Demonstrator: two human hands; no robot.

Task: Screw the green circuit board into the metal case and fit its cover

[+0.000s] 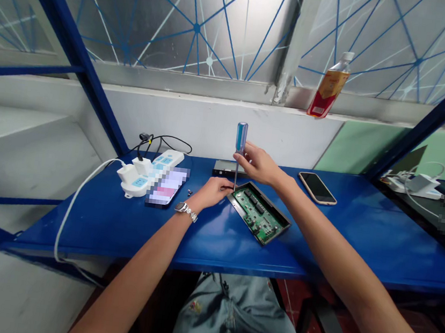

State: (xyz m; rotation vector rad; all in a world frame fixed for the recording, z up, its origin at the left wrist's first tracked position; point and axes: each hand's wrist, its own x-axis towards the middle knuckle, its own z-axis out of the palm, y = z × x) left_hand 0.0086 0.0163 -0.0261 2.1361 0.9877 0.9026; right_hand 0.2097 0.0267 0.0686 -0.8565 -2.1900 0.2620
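Note:
A screwdriver [241, 136] with a clear blue handle stands nearly upright. My right hand [261, 163] has its fingers closed around it, just below the top of the handle. The shaft runs down to the far left corner of an open dark metal case, where a green circuit board [259, 211] lies face up inside. Close by the shaft's lower end, my left hand [216, 191] is pinched at that same corner; what its fingertips hold, if anything, is too small to make out. A few tiny screws [189, 192] lie left of my left hand.
Behind my hands sits a flat dark box [224, 168]. To the left are a white power strip [157, 168] with plugs and cables and a lit phone [168, 187]. Another phone [317, 188] lies right. A drink bottle [330, 88] stands on the ledge above the blue table [343, 241].

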